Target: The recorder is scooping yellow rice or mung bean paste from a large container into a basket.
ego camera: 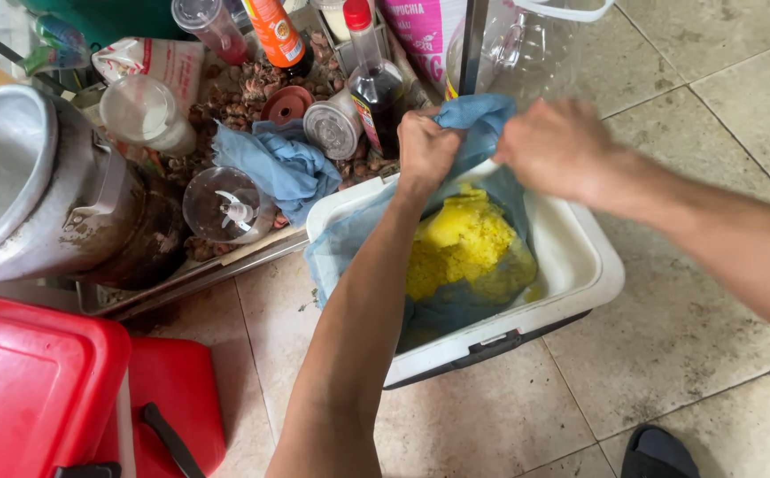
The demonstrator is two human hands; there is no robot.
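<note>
Left hand (426,146): closed in a fist on a gathered fold of the blue cloth (482,119); the grip is tight, with cloth bunched out above the knuckles.
Right hand (555,146): blurred; the fingers appear curled onto the same cloth just right of the left grip, but how firmly it is closed cannot be told with certainty.
Blue cloth: draped as a liner inside the white cooler box (580,265), its edges lifted at the far rim where both grips meet; it is judged to be held up there so that the contents are kept wrapped and off the box walls.
Yellow rice (464,243): heaped in the cloth directly below and nearer than the two grips, cradled in the sag of the fabric.
White cooler box: set on the tiled floor (695,301), under both forearms, lid off; its open top is judged to give free reach from above.
Second blue cloth (283,164): left crumpled to the left of the left grip, apart from the box.
Dark sauce bottle (374,88): upright, just beyond the left grip, among jars and a clear blender lid (225,205) on a low metal tray.
Metal pot (39,195): well left of the grips, tilted.
Red container (39,389): near left, well apart from both grips.
</note>
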